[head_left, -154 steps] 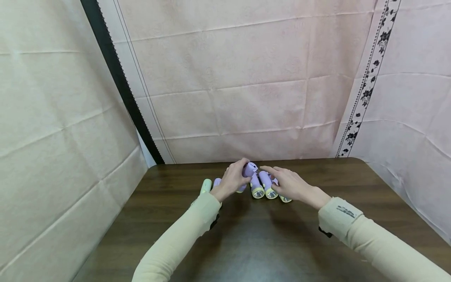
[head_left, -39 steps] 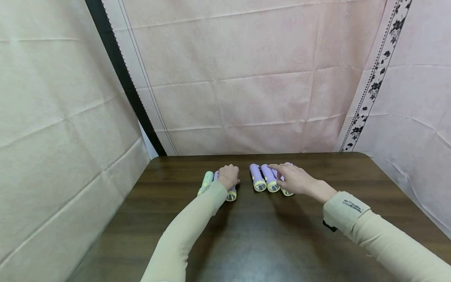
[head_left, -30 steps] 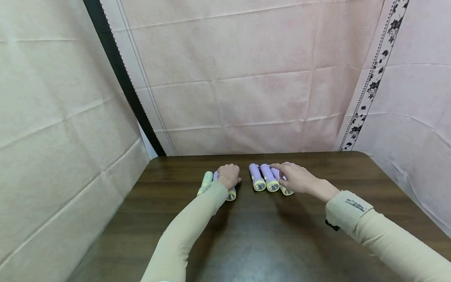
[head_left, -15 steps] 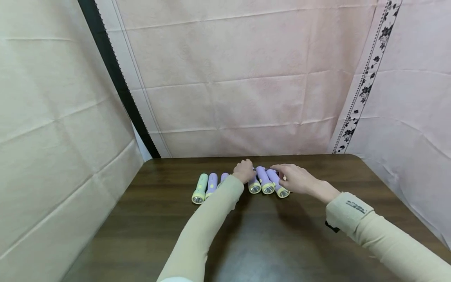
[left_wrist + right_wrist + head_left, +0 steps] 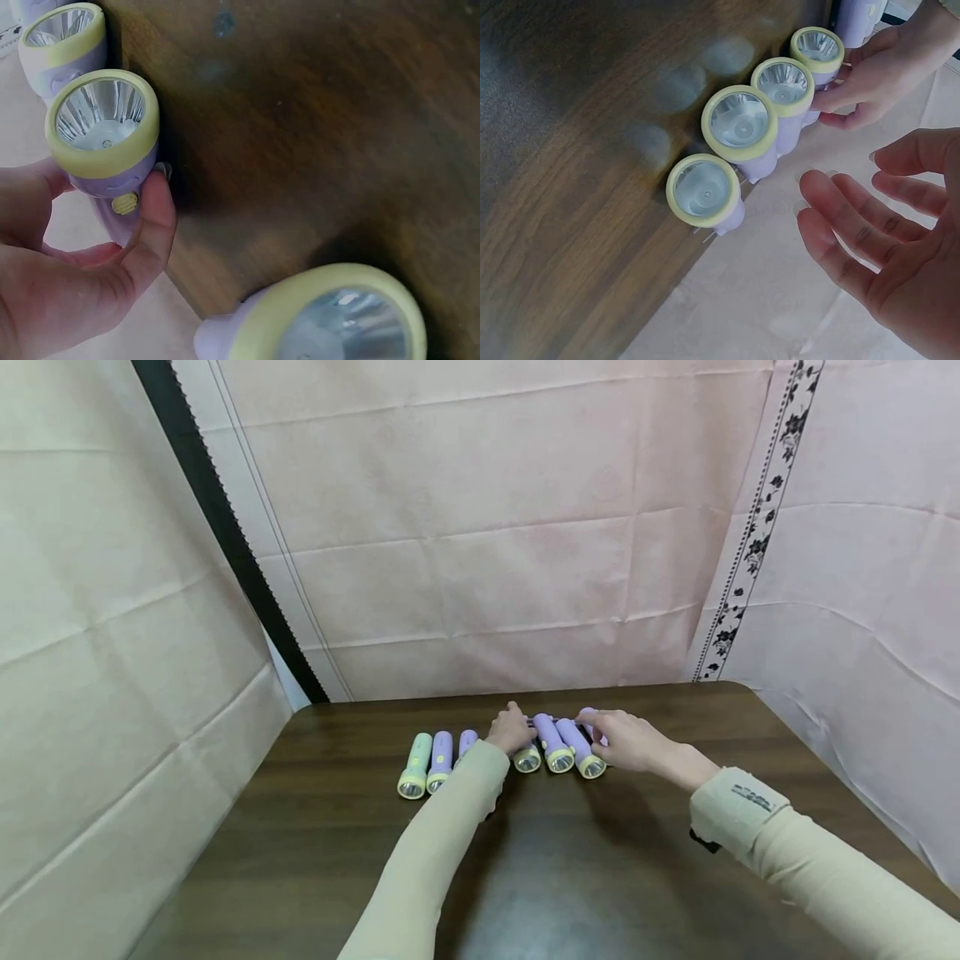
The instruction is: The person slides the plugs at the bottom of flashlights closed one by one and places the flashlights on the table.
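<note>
Several small flashlights with yellow rims lie near the far edge of the table. My left hand (image 5: 510, 729) grips a purple flashlight (image 5: 109, 146), thumb and fingers around its body below the yellow-rimmed head. To the right of it lie two more purple flashlights, one upright in the row (image 5: 553, 743) and one slanted (image 5: 579, 747). My right hand (image 5: 626, 739) hovers by the right end, fingers loosely bent; the right wrist view shows it apart from the flashlights. Partly behind that hand is another purple flashlight (image 5: 705, 191), with thin metal prongs (image 5: 705, 236) showing beneath it.
Left of my left arm are a mint-green flashlight (image 5: 416, 767), a purple one (image 5: 441, 762) and another purple one (image 5: 467, 741) partly covered by my sleeve. The brown wooden table (image 5: 300, 877) ends at a pale cloth wall (image 5: 465, 568).
My left hand has moved right, from the left group to the leftmost flashlight of the right group. Earlier it held a purple flashlight raised. The right hand has barely moved. The view shifted slightly.
</note>
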The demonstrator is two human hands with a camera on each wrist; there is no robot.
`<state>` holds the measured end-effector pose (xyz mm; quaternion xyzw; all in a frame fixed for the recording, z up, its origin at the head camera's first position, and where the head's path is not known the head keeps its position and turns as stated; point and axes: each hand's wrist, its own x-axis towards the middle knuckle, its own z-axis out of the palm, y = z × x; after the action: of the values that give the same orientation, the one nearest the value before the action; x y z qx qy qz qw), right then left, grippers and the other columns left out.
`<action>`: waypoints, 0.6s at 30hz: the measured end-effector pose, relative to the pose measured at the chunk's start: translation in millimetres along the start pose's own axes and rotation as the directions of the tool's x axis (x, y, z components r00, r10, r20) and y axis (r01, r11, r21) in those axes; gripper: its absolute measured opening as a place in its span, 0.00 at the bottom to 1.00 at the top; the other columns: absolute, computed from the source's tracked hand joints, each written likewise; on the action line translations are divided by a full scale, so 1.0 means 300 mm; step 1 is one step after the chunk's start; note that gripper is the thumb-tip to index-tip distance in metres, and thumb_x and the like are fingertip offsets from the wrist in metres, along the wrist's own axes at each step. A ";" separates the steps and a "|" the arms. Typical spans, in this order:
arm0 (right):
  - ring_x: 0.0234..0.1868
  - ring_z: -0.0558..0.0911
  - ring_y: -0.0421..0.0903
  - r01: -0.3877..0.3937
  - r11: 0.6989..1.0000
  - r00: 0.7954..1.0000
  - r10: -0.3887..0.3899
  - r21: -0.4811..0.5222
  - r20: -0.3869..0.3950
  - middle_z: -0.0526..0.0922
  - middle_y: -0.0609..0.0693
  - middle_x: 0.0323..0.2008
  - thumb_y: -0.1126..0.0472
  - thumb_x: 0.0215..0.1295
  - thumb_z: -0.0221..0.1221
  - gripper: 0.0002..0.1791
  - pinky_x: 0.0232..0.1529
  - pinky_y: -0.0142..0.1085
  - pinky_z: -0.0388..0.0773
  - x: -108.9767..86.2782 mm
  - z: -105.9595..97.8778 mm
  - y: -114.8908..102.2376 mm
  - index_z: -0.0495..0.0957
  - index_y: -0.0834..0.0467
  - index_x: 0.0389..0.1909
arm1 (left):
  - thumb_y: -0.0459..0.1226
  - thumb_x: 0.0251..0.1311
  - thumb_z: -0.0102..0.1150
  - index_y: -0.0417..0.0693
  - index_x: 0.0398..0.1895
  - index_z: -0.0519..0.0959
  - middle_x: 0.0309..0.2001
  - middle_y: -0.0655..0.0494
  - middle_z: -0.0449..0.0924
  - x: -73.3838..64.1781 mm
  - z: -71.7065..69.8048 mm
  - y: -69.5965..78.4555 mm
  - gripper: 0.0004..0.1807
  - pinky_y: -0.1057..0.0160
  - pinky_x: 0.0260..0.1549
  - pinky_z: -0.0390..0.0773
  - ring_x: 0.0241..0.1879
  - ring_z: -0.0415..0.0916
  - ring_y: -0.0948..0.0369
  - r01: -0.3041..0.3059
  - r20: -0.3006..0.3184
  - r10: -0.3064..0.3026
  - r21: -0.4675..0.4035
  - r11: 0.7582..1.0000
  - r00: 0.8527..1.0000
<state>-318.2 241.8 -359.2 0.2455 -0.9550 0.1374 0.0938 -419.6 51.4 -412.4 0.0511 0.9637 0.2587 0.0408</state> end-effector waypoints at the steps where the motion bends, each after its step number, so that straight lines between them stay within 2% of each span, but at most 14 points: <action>1: 0.26 0.74 0.41 0.000 1.000 1.000 0.000 -0.001 0.005 0.79 0.46 0.28 0.69 0.54 0.56 0.22 0.23 0.34 0.67 -0.001 0.001 -0.001 0.76 0.58 0.53 | 0.42 0.61 0.59 0.40 0.66 0.60 0.50 0.39 0.78 -0.004 -0.005 -0.003 0.33 0.54 0.43 0.78 0.48 0.79 0.47 0.007 -0.001 -0.007 -0.008 1.000 1.000; 8: 0.27 0.75 0.41 -0.008 1.000 1.000 0.008 -0.011 0.017 0.80 0.47 0.30 0.68 0.55 0.56 0.23 0.22 0.34 0.67 0.000 0.001 0.001 0.76 0.58 0.55 | 0.40 0.58 0.61 0.38 0.62 0.62 0.49 0.38 0.76 -0.018 -0.045 -0.023 0.32 0.56 0.24 0.81 0.44 0.79 0.46 0.019 -0.013 -0.020 -0.102 0.995 1.000; 10: 0.28 0.76 0.41 -0.017 1.000 1.000 0.017 -0.017 0.010 0.81 0.47 0.30 0.68 0.56 0.56 0.23 0.23 0.34 0.68 0.002 -0.002 0.003 0.76 0.58 0.56 | 0.40 0.57 0.62 0.38 0.61 0.62 0.49 0.38 0.76 -0.020 -0.064 -0.022 0.31 0.54 0.23 0.83 0.44 0.79 0.45 0.009 -0.014 -0.011 -0.141 0.990 1.000; 13: 0.29 0.76 0.41 -0.020 0.999 1.000 0.020 -0.026 -0.012 0.81 0.46 0.30 0.67 0.57 0.56 0.24 0.24 0.34 0.69 0.006 -0.008 0.007 0.75 0.59 0.57 | 0.40 0.55 0.63 0.39 0.57 0.65 0.48 0.39 0.76 -0.030 -0.098 -0.013 0.28 0.54 0.28 0.83 0.43 0.79 0.47 -0.031 -0.023 0.027 -0.177 0.984 0.999; 16: 0.30 0.77 0.41 -0.008 1.000 0.999 0.007 -0.027 -0.042 0.80 0.45 0.29 0.67 0.57 0.56 0.25 0.26 0.35 0.71 0.010 -0.018 0.005 0.74 0.60 0.59 | 0.40 0.54 0.65 0.39 0.53 0.69 0.46 0.42 0.77 -0.050 -0.135 0.001 0.26 0.57 0.32 0.82 0.41 0.79 0.50 -0.097 -0.030 0.093 -0.186 0.978 0.995; 18: 0.30 0.77 0.42 0.012 1.000 0.998 -0.014 -0.027 -0.065 0.80 0.46 0.29 0.67 0.58 0.56 0.26 0.27 0.35 0.71 0.013 -0.030 0.001 0.72 0.61 0.61 | 0.40 0.53 0.65 0.40 0.52 0.71 0.45 0.45 0.79 -0.060 -0.157 0.012 0.25 0.59 0.35 0.80 0.41 0.79 0.53 -0.163 -0.047 0.158 -0.163 0.973 0.986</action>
<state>-320.6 243.0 -349.7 0.2460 -0.9515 0.1321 0.1290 -406.4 29.1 -369.1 0.1210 0.9320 0.3415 0.0078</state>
